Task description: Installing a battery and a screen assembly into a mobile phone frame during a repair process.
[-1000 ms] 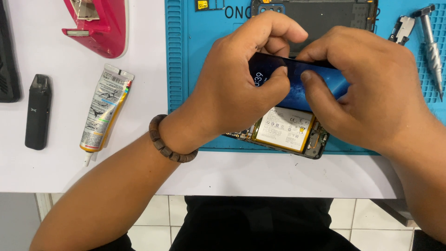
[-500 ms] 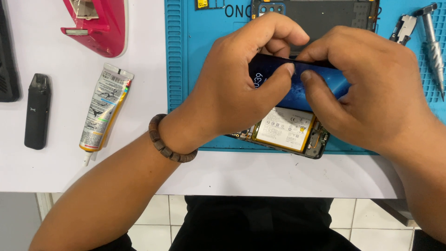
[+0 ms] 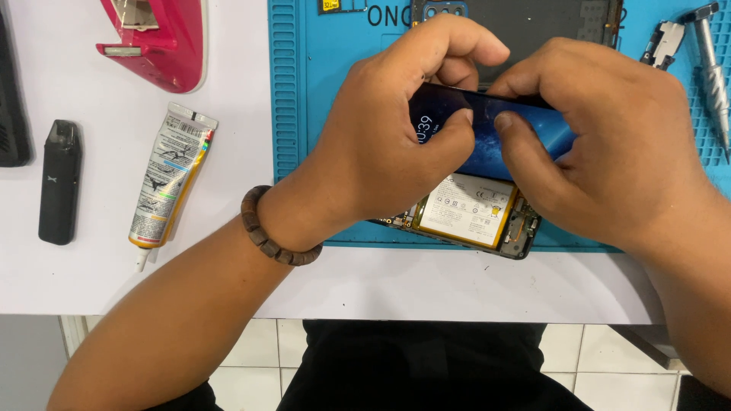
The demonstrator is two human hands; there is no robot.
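Both hands grip a lit phone screen panel [image 3: 487, 137], dark blue with a glowing display, held tilted over an opened phone body [image 3: 472, 217] whose white-labelled battery faces up. My left hand [image 3: 388, 144] pinches the panel's left end, thumb on the glass. From the right, my right hand [image 3: 609, 144] holds the other end, its thumb next to the left thumb. A wooden bead bracelet [image 3: 278, 228] circles my left wrist. The phone body lies on a blue work mat [image 3: 304, 91], partly hidden under my hands.
A dark back cover [image 3: 533, 19] lies at the mat's far edge. Metal tools [image 3: 708, 53] sit at the right. On the white table: a glue tube [image 3: 169, 175], a small black device [image 3: 59, 181], a pink object [image 3: 164, 34].
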